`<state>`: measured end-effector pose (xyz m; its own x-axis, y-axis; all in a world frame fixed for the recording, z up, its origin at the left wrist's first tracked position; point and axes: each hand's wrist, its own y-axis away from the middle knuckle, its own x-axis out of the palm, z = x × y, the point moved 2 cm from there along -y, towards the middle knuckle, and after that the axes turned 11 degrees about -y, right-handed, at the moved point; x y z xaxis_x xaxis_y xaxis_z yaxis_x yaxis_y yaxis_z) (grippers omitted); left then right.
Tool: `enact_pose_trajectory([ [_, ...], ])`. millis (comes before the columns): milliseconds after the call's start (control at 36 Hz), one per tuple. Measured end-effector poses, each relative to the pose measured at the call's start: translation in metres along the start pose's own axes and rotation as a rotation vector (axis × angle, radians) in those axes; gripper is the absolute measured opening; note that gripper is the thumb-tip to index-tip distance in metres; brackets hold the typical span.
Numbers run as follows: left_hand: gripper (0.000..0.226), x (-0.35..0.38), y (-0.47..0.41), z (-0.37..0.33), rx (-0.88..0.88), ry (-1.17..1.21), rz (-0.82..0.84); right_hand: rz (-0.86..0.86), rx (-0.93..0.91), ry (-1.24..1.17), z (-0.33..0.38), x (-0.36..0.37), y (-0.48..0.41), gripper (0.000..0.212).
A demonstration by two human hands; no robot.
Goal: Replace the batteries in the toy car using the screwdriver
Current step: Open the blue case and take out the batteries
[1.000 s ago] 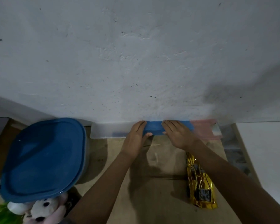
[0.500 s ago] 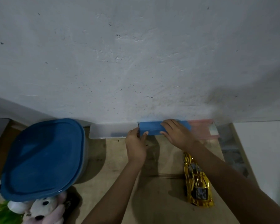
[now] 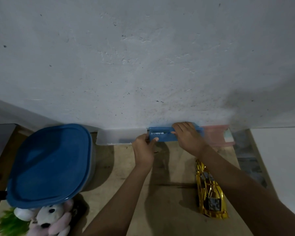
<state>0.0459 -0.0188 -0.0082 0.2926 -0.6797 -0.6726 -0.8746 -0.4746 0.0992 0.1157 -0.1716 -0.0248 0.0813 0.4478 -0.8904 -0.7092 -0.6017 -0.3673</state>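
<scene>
One long, shiny, gold toy car [image 3: 210, 189].

I am finding no text that I can read. A white strip [image 3: 157, 133] inside the small blue plastic box [image 3: 162, 137] at mid-frame is carrying dark print, too blurred to make out. The shiny gold toy car [image 3: 209, 189] at lower right is showing a black-and-white patch [image 3: 213, 203], also illegible.

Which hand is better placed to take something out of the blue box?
Right. The right hand curls over the blue box, thumb by the white item inside; the left hand pinches the box's left end, likely steadying it.
</scene>
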Motion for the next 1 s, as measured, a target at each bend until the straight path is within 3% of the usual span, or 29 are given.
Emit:
enact_pose_trajectory([
  [111, 0.014, 0.001, 0.0, 0.006, 0.02, -0.022, -0.003, 0.024, 0.026, -0.054, -0.001, -0.007, -0.004, 0.045],
  [194, 0.016, 0.001, 0.001, 0.006, 0.068, -0.074, 0.021, 0.051, 0.046, 0.01, -0.003, -0.012, -0.005, 0.033],
  [333, 0.037, 0.004, 0.01, 0.005, 0.211, -0.176, 0.033, -0.009, 0.06, -0.044, -0.001, -0.024, -0.006, 0.033],
  [472, 0.035, 0.011, 0.016, 0.011, 0.281, -0.287, 0.021, -0.072, 0.11, 0.066, -0.001, -0.032, -0.01, 0.025],
  [583, 0.032, 0.014, 0.016, 0.018, 0.303, -0.344, 0.019, -0.133, 0.121, -0.135, -0.002, -0.033, -0.01, 0.005],
  [667, 0.031, 0.016, 0.019, 0.021, 0.313, -0.346, -0.003, -0.106, 0.144, -0.228, -0.001, -0.035, -0.003, 0.001],
  [722, 0.031, 0.017, 0.02, 0.021, 0.306, -0.326, -0.018, -0.098, 0.129, -0.247, -0.001, -0.036, 0.003, 0.011],
  [917, 0.031, 0.018, 0.021, 0.029, 0.323, -0.229, -0.049, 0.203, -0.002, -0.112, 0.003, -0.024, 0.02, 0.031],
  [1000, 0.03, 0.018, 0.021, 0.031, 0.334, -0.219, -0.045, 0.337, 0.004, -0.07, 0.007, -0.014, 0.019, 0.029],
])
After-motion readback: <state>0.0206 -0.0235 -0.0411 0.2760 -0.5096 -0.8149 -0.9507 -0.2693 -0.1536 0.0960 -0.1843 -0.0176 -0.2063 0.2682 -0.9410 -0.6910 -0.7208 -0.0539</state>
